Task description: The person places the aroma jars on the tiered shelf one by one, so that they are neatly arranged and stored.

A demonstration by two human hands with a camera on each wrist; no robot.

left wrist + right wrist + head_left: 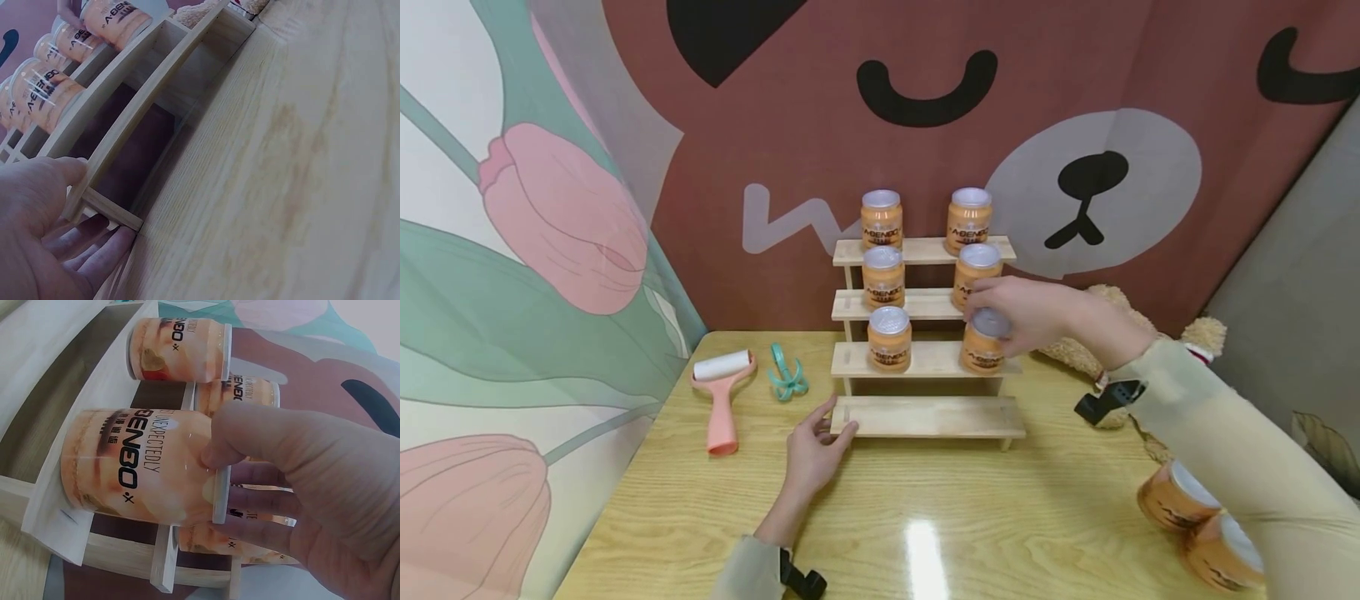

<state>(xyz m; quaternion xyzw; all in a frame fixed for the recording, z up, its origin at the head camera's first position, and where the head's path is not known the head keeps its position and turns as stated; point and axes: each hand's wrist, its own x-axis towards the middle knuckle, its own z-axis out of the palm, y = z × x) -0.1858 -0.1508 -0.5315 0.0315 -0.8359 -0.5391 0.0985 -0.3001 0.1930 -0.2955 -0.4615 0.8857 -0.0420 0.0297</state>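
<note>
A stepped wooden display rack [928,417] stands on the table. Orange cans with silvery lids are set in pairs on its three upper steps. My right hand [1026,312] holds the right can [981,357] of the lowest pair near its lid; the right wrist view shows the thumb on this can [134,465] and its base on the step. My left hand [814,457] grips the left end of the rack's bottom step. In the left wrist view the thumb is at that step's edge and the fingers [103,259] are by its end support.
A pink lint roller [722,408] and a teal claw-shaped tool [787,379] lie left of the rack. Two more orange cans [1176,497] are at the table's right, partly behind my right sleeve. A plush toy [1075,354] lies behind the right arm, against the curtain.
</note>
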